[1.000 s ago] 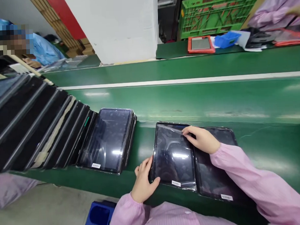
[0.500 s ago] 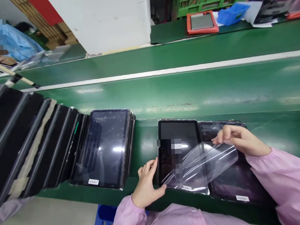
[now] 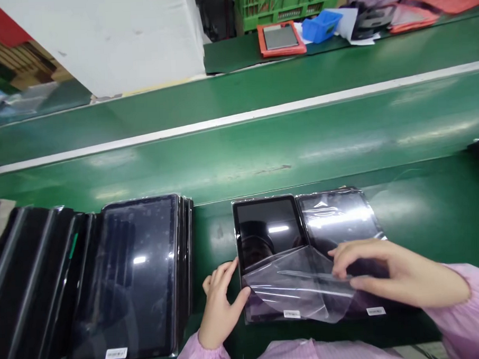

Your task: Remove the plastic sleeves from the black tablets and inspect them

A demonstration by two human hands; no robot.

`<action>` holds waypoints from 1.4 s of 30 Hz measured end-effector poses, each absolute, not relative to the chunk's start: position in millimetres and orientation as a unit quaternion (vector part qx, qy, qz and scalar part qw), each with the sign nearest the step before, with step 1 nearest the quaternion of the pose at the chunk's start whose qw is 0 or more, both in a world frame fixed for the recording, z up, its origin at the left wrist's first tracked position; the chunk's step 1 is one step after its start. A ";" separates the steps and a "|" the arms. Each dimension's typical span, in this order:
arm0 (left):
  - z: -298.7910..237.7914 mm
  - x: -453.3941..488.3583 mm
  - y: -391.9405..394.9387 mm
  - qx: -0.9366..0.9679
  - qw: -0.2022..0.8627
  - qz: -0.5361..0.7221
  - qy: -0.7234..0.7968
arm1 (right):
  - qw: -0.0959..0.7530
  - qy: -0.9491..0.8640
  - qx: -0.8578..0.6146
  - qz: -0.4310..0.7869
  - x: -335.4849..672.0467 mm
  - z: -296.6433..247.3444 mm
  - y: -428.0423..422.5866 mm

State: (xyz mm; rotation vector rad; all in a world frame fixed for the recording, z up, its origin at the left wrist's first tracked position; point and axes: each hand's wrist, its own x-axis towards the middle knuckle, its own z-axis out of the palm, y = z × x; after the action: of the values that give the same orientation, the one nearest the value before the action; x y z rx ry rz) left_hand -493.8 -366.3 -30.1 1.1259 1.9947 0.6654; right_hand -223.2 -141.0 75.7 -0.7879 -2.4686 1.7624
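A clear plastic film (image 3: 295, 288) lies peeled partway back off a black glass tablet (image 3: 267, 231) on the green conveyor worktop (image 3: 422, 192). The right hand (image 3: 398, 273) curves over the film, though whether its fingers (image 3: 346, 265) pinch it I can't tell. The left hand (image 3: 221, 302), fingers spread, grips nothing and braces the tablet's edge. A film-wrapped black tablet (image 3: 338, 217) sits just beside it.

Your head cam looks fwd & down from above, wide-angle, v. close on your left hand (image 3: 221, 307) & right hand (image 3: 398, 273), w/ the green table (image 3: 238, 148) running across mid-frame & a green crate (image 3: 287, 5) farther off at top edge.
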 end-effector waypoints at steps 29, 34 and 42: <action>-47.8 -505.7 -351.0 0.459 0.300 0.206 0.810 | 0.094 -0.711 -0.081 0.692 -241.1 30.7 -205.6; -40.7 -504.0 -339.3 0.462 0.280 0.219 0.813 | 0.092 -0.685 -0.114 0.714 -236.3 31.8 -214.5; -40.8 -505.1 -336.0 0.467 0.268 0.213 0.815 | 0.155 -0.697 -0.142 0.685 -221.7 58.5 -200.4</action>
State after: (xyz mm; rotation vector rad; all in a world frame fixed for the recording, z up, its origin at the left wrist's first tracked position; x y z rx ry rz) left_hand -505.1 -336.0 -40.8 1.2604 2.1980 0.5756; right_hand -221.7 -200.4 58.5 -0.4066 -1.9986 1.9636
